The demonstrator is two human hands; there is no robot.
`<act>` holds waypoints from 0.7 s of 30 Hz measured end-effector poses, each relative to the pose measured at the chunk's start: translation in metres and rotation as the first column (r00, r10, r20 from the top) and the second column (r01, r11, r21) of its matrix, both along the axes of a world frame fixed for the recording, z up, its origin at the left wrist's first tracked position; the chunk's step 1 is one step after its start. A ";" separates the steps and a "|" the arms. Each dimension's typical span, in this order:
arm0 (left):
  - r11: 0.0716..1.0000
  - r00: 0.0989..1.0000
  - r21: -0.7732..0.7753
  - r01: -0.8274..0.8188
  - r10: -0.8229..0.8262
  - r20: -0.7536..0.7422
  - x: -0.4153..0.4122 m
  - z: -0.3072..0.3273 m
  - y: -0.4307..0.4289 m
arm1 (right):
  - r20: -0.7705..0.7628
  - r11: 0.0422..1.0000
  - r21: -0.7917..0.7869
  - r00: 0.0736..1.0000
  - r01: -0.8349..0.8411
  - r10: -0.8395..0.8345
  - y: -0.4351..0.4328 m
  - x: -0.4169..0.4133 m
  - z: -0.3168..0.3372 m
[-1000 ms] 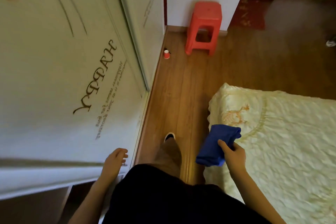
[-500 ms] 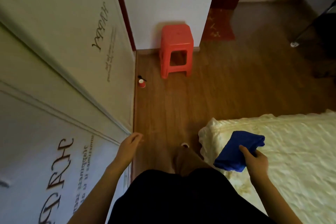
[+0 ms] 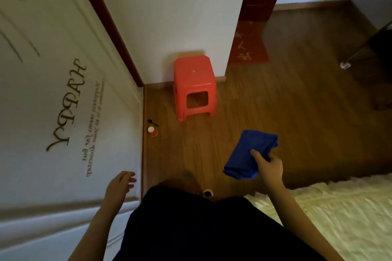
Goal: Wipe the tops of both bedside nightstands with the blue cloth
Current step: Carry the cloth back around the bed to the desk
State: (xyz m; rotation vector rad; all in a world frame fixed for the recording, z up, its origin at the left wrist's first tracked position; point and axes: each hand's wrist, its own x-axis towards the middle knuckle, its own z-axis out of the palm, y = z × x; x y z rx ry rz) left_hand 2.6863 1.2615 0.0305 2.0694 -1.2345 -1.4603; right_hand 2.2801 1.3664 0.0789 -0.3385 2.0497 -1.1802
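Near stool (image 3: pixel 194 87): your right hand (image 3: pixel 269 167) pinches the cloth (image 3: pixel 250 152) over floor.
Left hand (image 3: pixel 118 186): fingers spread, empty, beside wardrobe (image 3: pixel 53 112).
Change: cloth was over the bed (image 3: pixel 339 214); stool looms nearer.

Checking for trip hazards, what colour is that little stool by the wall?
The stool is bright red-orange plastic, clearest in the head view.

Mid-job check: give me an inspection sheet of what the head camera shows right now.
Surface: wood floor; no nightstand in view.
Job's things: blue cloth, folded, in the right hand.
Clutter: red stool by the wall; red cup by the wardrobe.
Grippers: right hand grips the cloth; left hand open, empty.
Cables: nothing seen.
Surroundings: bed at right, doorway beyond.
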 end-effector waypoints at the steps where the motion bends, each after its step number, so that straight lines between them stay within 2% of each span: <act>1: 1.000 1.000 -0.001 0.018 -0.018 -0.008 -0.012 0.000 -0.021 | 0.001 1.000 -0.008 1.000 0.003 -0.003 -0.017 -0.010 0.002; 5: 0.997 0.996 0.016 0.082 -0.081 -0.040 -0.071 -0.002 -0.115 | 0.011 0.999 -0.008 0.999 0.048 -0.048 -0.082 -0.050 -0.004; 9: 0.965 0.965 -0.017 0.260 -0.260 -0.019 -0.144 -0.009 -0.223 | 0.014 0.984 0.009 0.984 0.176 -0.176 -0.137 -0.093 -0.020; 13: 0.889 0.889 -0.020 0.457 -0.457 -0.020 -0.233 0.004 -0.327 | -0.007 0.925 0.060 0.927 0.375 -0.375 -0.173 -0.135 -0.016; 16: 0.785 0.785 -0.088 0.613 -0.618 -0.050 -0.306 0.022 -0.380 | -0.036 0.843 0.092 0.848 0.529 -0.528 -0.184 -0.165 -0.009; 18: 0.735 0.728 -0.081 0.674 -0.678 -0.100 -0.356 0.031 -0.409 | -0.055 0.785 0.112 0.792 0.609 -0.608 -0.188 -0.181 -0.004; 21: 0.618 0.612 -0.105 0.779 -0.786 -0.087 -0.424 0.033 -0.442 | -0.065 0.697 0.116 0.706 0.708 -0.706 -0.190 -0.206 0.000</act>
